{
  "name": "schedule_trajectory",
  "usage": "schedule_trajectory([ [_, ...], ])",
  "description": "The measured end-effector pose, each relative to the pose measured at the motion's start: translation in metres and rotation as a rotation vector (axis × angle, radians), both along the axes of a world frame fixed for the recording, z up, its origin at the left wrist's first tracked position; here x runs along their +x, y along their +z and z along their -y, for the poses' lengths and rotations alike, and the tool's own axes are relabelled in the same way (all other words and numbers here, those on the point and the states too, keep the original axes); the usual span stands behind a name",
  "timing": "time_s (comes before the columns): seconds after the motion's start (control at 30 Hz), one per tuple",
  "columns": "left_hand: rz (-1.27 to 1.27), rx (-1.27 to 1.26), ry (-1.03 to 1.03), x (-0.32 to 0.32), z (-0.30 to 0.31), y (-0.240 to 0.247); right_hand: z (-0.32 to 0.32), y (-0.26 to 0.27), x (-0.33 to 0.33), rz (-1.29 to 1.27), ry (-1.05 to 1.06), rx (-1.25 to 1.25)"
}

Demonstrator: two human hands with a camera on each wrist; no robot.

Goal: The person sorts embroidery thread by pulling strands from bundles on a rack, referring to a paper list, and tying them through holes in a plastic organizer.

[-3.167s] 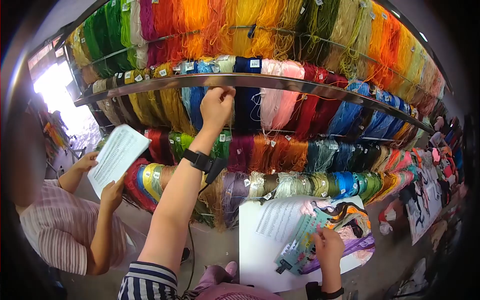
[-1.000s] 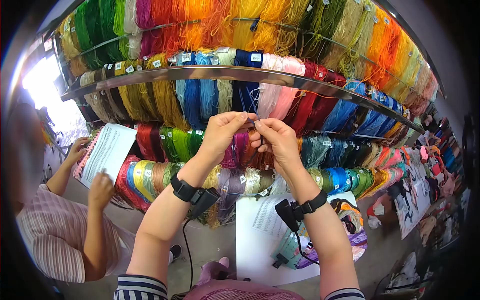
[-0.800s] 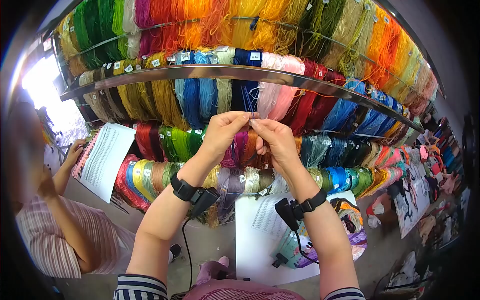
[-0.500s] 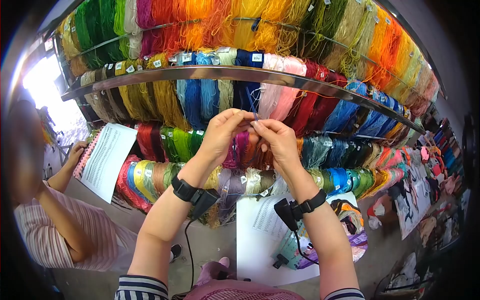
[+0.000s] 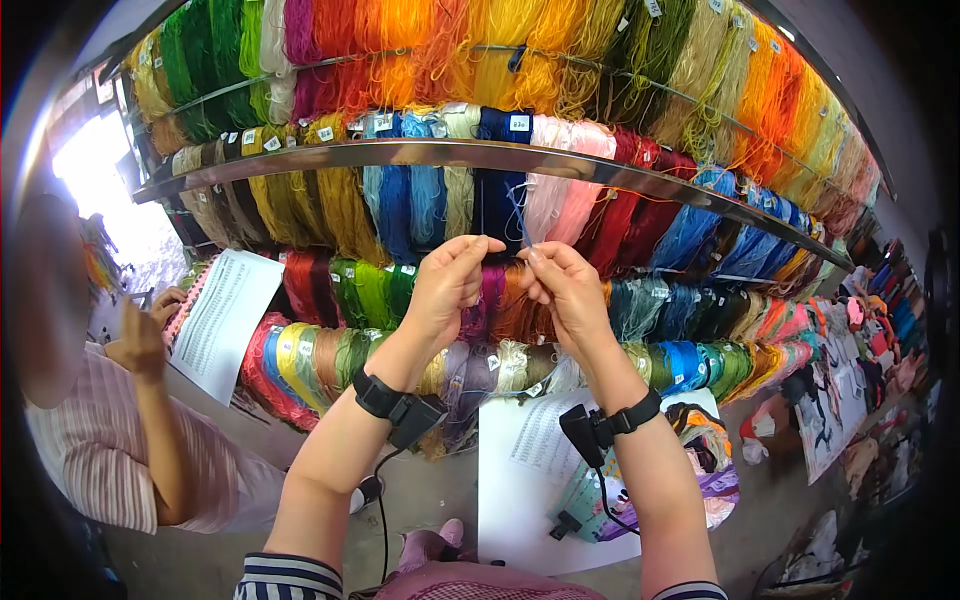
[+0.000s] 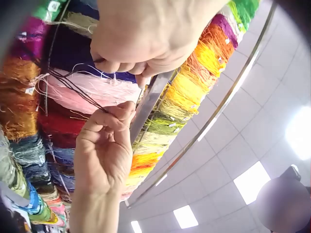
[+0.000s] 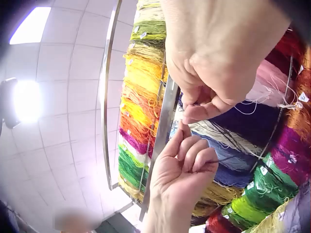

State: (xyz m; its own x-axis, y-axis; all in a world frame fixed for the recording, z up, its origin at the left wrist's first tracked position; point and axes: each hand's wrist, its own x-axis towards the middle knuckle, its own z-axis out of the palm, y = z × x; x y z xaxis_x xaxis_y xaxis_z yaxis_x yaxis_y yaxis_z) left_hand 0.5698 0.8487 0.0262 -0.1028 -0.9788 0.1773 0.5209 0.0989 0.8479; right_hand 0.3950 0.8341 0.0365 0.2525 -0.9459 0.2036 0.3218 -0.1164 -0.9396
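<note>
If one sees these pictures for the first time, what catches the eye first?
Most likely the thread skeins, whose bright colours fill rows across the metal rack. Next, mid-view from the head camera, the left hand and the right hand hold thin dark strands. At that view's left side, a person in a striped shirt holds a printed sheet.

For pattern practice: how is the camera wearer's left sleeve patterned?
The left sleeve is striped navy and white, clearest in head view.

The strands (image 6: 80, 91) are smooth thread, the rail (image 5: 440, 152) glossy metal, the sheet (image 5: 228, 318) paper.
</note>
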Motion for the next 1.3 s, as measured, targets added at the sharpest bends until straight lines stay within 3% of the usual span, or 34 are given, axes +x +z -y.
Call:
schedule_trajectory([
  [0.1, 0.128, -0.031, 0.086, -0.005, -0.011, -0.006, -0.008, 0.003, -0.014, -0.025, -0.053, 0.001],
  [0.23, 0.417, -0.317, 0.255, -0.029, -0.052, -0.056, -0.049, 0.0, -0.073, -0.201, -0.362, 0.057],
  [0.37, 0.749, -0.087, 0.075, -0.029, -0.125, -0.152, -0.096, -0.049, -0.209, -0.405, -0.704, 0.186],
  [0.43, 0.844, 0.017, 0.047, -0.016, -0.163, -0.192, -0.128, -0.094, -0.302, -0.409, -0.87, 0.168],
  [0.53, 0.961, 0.189, 0.081, 0.021, -0.208, -0.238, -0.213, -0.123, -0.445, -0.681, -1.29, 0.023],
  [0.57, 0.982, 0.32, 0.06, 0.038, -0.22, -0.246, -0.25, -0.124, -0.488, -0.795, -1.454, -0.006],
  [0.63, 1.293, 0.344, 0.02, 0.081, -0.245, -0.284, -0.316, -0.105, -0.545, -0.962, -1.772, 0.108],
  [0.7, 1.37, 0.534, -0.115, 0.098, -0.259, -0.286, -0.335, -0.051, -0.507, -1.185, -1.895, 0.34],
  [0.73, 1.22, 0.543, -0.222, 0.088, -0.249, -0.265, -0.348, -0.053, -0.532, -1.17, -1.803, 0.129],
  [0.77, 0.928, 0.586, -0.324, 0.075, -0.234, -0.252, -0.353, -0.065, -0.552, -1.175, -1.801, 0.14],
  [0.8, 0.706, 0.574, -0.378, 0.023, -0.212, -0.185, -0.33, -0.06, -0.525, -0.783, -1.734, -0.105],
  [0.83, 0.443, 0.538, -0.332, -0.013, -0.198, -0.163, -0.307, -0.058, -0.493, -0.387, -1.621, -0.328],
  [0.9, 0.662, 0.373, -0.411, -0.066, -0.156, -0.139, -0.276, -0.063, -0.432, -0.542, -1.569, -0.054],
  [0.93, 0.745, 0.281, -0.374, -0.098, -0.136, -0.134, -0.251, -0.07, -0.388, -0.724, -1.508, -0.135],
  [0.97, 0.743, 0.097, -0.278, -0.126, -0.116, -0.155, -0.238, -0.089, -0.36, -0.765, -1.319, -0.158],
  [1.03, 0.75, 0.243, -0.345, -0.17, -0.083, -0.184, -0.211, -0.127, -0.295, -0.473, -1.054, -0.035],
  [1.07, 0.748, 0.239, -0.344, -0.183, -0.074, -0.189, -0.203, -0.128, -0.257, -0.579, -0.994, -0.053],
  [1.13, 0.504, 0.651, -0.558, -0.201, -0.064, -0.195, -0.194, -0.132, -0.205, -0.526, -0.805, 0.056],
  [1.3, 0.475, 0.515, -0.476, -0.216, -0.092, -0.181, -0.172, -0.183, -0.186, -0.31, -0.585, 0.142],
])
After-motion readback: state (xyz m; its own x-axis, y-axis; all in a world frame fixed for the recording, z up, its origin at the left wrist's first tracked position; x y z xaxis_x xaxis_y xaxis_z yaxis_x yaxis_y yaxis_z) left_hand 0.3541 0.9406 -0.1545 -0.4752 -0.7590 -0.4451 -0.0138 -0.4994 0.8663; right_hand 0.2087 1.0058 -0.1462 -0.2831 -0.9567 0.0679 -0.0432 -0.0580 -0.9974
